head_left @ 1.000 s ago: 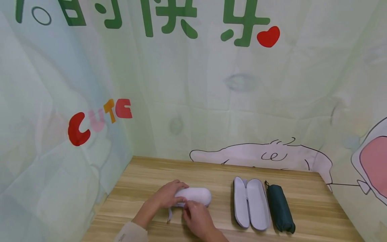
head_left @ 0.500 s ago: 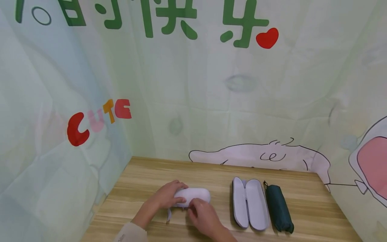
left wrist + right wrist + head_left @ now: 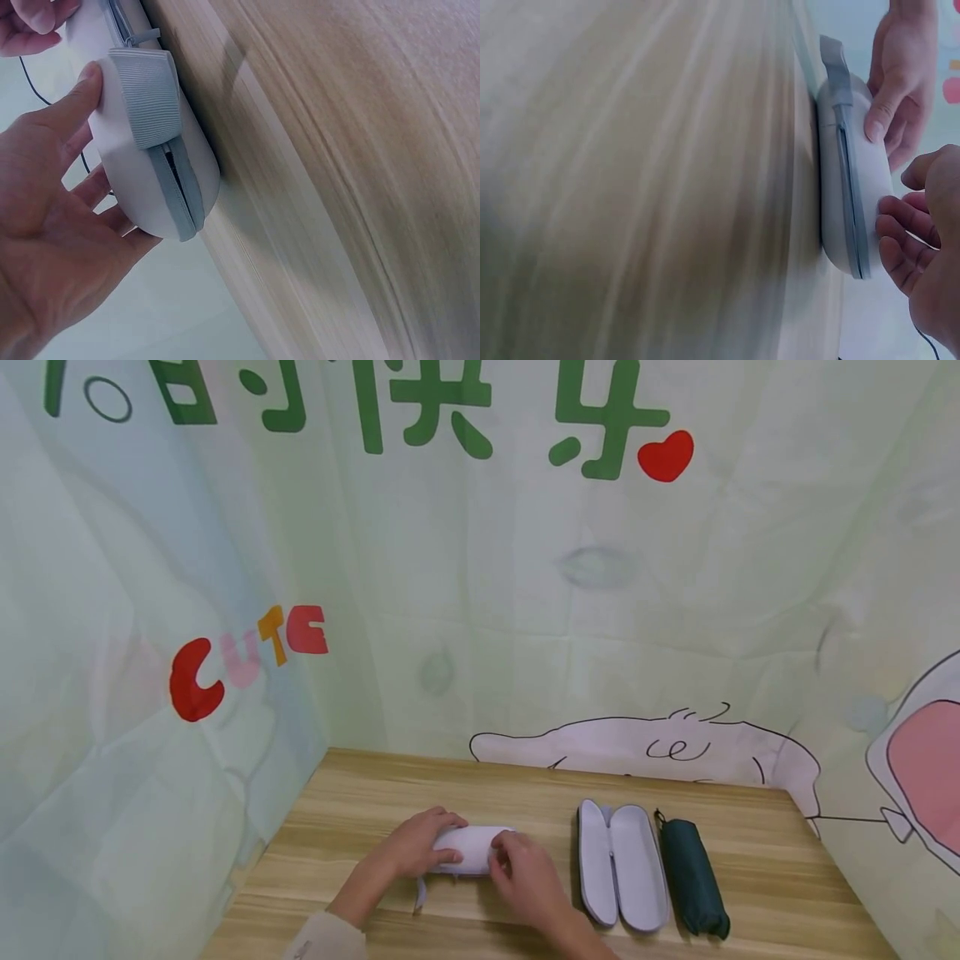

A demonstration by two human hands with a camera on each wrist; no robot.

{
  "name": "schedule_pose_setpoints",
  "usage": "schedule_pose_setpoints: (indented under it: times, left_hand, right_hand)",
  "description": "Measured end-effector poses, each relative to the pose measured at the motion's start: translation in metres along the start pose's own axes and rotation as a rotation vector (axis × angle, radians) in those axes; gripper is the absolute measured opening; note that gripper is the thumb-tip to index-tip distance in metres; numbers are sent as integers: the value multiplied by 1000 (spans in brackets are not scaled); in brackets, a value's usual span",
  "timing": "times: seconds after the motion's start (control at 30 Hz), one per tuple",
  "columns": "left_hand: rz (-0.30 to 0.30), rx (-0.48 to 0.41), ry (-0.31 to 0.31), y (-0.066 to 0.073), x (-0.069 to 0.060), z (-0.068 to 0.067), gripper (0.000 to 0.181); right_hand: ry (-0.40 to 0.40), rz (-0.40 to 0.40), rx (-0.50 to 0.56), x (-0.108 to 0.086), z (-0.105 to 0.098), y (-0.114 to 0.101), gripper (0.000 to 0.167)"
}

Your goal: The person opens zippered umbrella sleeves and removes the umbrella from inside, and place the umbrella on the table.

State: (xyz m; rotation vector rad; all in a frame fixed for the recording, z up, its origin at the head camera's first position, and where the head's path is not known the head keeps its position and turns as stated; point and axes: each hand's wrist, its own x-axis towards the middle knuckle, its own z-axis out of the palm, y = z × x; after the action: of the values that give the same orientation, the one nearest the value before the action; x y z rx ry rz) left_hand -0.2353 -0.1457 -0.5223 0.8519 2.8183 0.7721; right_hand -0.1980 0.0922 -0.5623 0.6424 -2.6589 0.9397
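Note:
A white zip case (image 3: 472,847) lies sideways on the wooden table. My left hand (image 3: 412,845) grips its left end, thumb on the near side and fingers over the far side. In the left wrist view a grey ribbed strap (image 3: 148,97) crosses that end, and a dark slit shows between the zip tapes (image 3: 178,184). The zip pull (image 3: 142,36) sits just past the strap, with no fingers on it. My right hand (image 3: 528,875) is at the right end; in the right wrist view its loosely curled fingers (image 3: 904,221) touch the case and its thumb stands off.
To the right lies an opened, hinged glasses case (image 3: 637,868) with a pale lining. Beside it is a dark green folded umbrella (image 3: 693,877) in its sleeve. A printed cloth (image 3: 525,635) hangs behind and at the sides of the table (image 3: 375,785).
My right hand has moved rightward along the case, from near the zip pull to the right end. The left hand and the case have stayed in place.

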Motion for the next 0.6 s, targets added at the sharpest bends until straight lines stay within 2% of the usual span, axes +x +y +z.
schedule_pose_setpoints:
  times: [0.33, 0.6]
  left_hand:
    - [-4, -5, -4, 0, -2, -1, 47]
    - [0, -5, 0, 1, -1, -1, 48]
  right_hand:
    - [109, 6, -7, 6, -13, 5, 10]
    - [99, 70, -48, 8, -12, 13, 12]
